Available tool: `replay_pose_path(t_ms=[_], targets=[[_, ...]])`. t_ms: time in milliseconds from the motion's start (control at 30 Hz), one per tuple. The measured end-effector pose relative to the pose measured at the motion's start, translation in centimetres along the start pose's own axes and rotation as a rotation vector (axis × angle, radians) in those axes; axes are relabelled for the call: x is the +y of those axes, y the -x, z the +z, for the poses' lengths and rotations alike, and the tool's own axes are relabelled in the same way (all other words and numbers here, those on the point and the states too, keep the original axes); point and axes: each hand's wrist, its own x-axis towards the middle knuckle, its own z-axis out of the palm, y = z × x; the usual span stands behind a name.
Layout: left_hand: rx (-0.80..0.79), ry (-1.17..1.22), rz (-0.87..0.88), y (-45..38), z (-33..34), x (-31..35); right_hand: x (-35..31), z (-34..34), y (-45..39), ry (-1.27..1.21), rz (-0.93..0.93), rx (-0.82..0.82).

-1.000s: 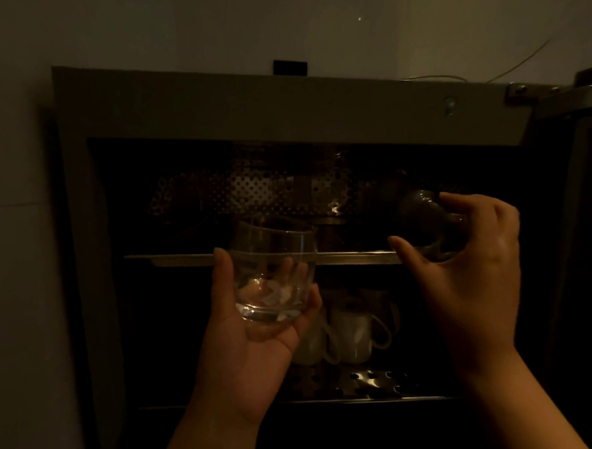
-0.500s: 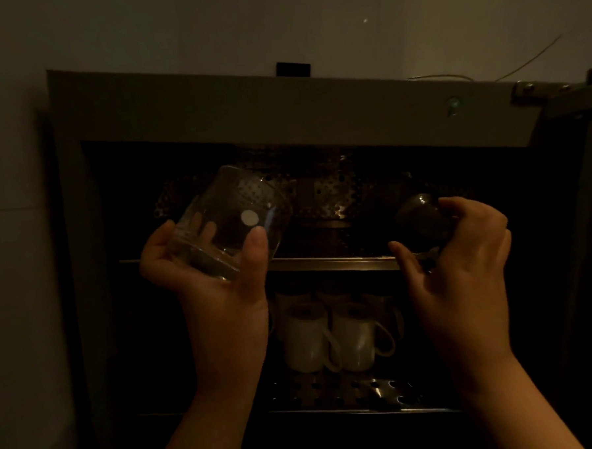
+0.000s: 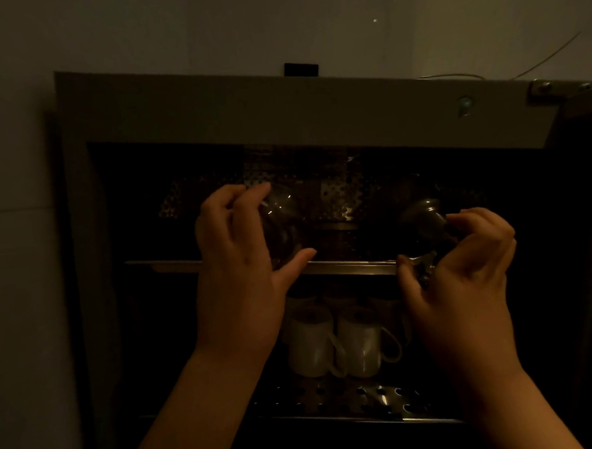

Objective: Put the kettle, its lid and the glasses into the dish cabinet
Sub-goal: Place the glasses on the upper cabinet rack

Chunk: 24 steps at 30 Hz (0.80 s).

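L hand (image 3: pixel 234 258) grips glass (image 3: pixel 281 225) at upper shelf (image 3: pixel 351 266) | R hand (image 3: pixel 462 277) pinches dark obj (image 3: pixel 424 217), prob. lid | neither set down; kettle unseen, dim

Pretty dim in here, so a lot gets lost. The glass (image 3: pixel 281 225) is mostly covered by the left hand (image 3: pixel 236 261), and only a few glints of its wall can be made out. The dark thing held in the right hand (image 3: pixel 462 277) can't really be identified; its lower part is hidden behind the fingers (image 3: pixel 476 221). The upper shelf (image 3: pixel 341 266) interior is swallowed by shadow. More mugs (image 3: pixel 331 342) behind the front two are blocked. The cabinet door (image 3: pixel 587 113) is cut off at the right edge.
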Motion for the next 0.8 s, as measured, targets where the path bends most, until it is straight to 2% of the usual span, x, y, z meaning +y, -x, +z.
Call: replay_pose_path(t_ms=[167,367,500,700,800], targets=[[-0.109,-0.073,-0.014,-1.5,-0.1,0.2,0.5,-0.9,-0.7,0.111,0.025,-0.078],[-0.104,-0.086,0.003,-1.9,0.3,0.1,0.9,-1.7,-1.5,0.129,0.023,-0.124],[-0.075,-0.068,-0.017,-1.8,0.5,-0.6,1.5,-1.9,-1.3,0.091,0.034,-0.072],[-0.143,-0.145,0.019,-2.6,0.3,-1.6,2.7,-2.2,-1.3,0.02,0.061,0.002],[-0.15,-0.157,-0.03,-3.2,0.3,-2.2,3.5,-2.7,-2.1,0.024,0.02,0.021]])
